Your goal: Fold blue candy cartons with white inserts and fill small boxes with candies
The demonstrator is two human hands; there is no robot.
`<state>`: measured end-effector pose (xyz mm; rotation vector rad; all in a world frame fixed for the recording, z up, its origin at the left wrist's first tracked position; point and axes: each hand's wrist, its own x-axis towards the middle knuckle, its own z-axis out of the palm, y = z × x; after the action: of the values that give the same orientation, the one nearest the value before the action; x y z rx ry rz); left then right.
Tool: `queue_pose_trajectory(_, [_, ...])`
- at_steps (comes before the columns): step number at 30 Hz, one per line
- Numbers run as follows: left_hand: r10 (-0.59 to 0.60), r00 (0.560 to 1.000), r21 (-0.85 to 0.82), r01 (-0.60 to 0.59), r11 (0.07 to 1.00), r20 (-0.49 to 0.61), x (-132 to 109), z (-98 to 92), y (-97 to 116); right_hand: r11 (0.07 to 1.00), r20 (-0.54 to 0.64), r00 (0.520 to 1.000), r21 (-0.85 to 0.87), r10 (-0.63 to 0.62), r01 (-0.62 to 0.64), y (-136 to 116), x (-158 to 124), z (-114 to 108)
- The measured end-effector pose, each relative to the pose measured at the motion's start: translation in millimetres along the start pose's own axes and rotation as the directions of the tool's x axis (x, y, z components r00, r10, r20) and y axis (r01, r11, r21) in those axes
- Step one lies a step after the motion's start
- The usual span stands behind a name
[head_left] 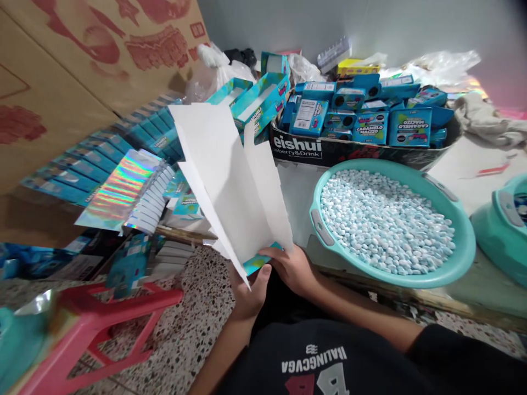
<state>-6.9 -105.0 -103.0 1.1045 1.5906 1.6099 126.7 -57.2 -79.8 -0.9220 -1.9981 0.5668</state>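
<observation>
A partly folded cardboard box (234, 181), white on its inner side, stands tilted in front of me with flaps spread. Its near end shows a folded teal panel. At that end's left corner my left hand (252, 288) grips the card, thumb up. My right hand (294, 269) closes on the right corner, its fingers over the teal edge. To the right, a teal basin (465, 241) holds a heap of small pale blue and white candies (387, 225). Behind the white card are two assembled teal trays (263, 101).
A black carton (349, 152) full of small blue candy boxes (364, 126) stands at the back. Flat teal cards and a shiny holographic sheet (119, 186) lie left, beside a large brown carton (82, 66). A pink stool (99, 329) stands lower left; another teal container (504, 230) sits far right.
</observation>
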Motion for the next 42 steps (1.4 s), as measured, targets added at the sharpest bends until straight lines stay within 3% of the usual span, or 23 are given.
queue_pose_trajectory(5, [0.102,0.994,0.140,-0.108,0.984,0.046,1,-10.7,-4,0.999,0.021,1.000,0.032,0.013,-0.013,4,3,3])
queue_pose_trajectory(14, [0.017,1.000,-0.004,-0.016,1.000,0.020,2,1.2,13,0.998,0.037,0.999,0.046,0.028,-0.029,1,0,1])
queue_pose_trajectory(22, [0.024,0.991,0.050,-0.031,0.998,0.130,7,-4.3,19,1.000,-0.030,1.000,0.002,0.006,-0.006,9,-11,-7])
queue_pose_trajectory(26, [-0.062,0.977,0.016,0.060,0.998,0.203,3,-6.6,25,1.000,-0.057,0.998,-0.017,-0.022,0.021,6,-11,-10])
queue_pose_trajectory(32, [-0.325,0.921,-0.087,0.350,0.933,0.216,-14,-5.2,22,0.989,-0.090,0.995,-0.150,-0.030,0.017,3,-19,-11])
queue_pose_trajectory(37, [-0.300,0.953,-0.073,0.301,0.951,0.035,-10,0.4,20,0.973,-0.030,0.995,-0.212,-0.099,0.090,9,-10,0])
queue_pose_trajectory(42, [-0.405,0.891,-0.197,0.367,0.909,-0.208,10,6.6,26,0.980,-0.060,0.996,-0.194,-0.065,0.053,10,-3,9])
